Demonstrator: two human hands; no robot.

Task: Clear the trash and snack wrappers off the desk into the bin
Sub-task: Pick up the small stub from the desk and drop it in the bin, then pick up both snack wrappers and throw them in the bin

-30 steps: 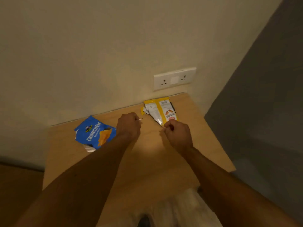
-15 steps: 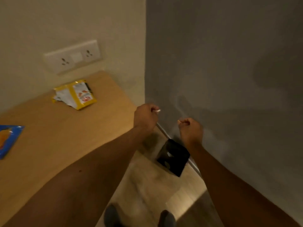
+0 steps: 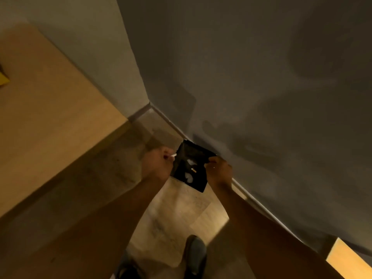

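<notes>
A black bin (image 3: 198,185) stands on the floor against the grey wall, with white scraps and a small yellow bit lying inside it. My left hand (image 3: 156,165) is a fist at the bin's left rim, pinching a small white scrap (image 3: 173,155) that pokes out over the opening. My right hand (image 3: 219,170) is closed at the bin's right rim; what it holds is too small to make out. The wooden desk (image 3: 46,105) fills the left side. A corner of the yellow wrapper (image 3: 3,79) shows at the far left edge.
The grey wall (image 3: 261,77) runs diagonally on the right with a pale skirting strip (image 3: 259,206) at its foot. My shoes (image 3: 195,256) stand on the tiled floor below the bin. The desk's edge lies just left of my left arm.
My view has swung further right and down, off the desk. Both fists have dropped from mid-air to the bin's rims. The blue wrapper and the wall socket have left view.
</notes>
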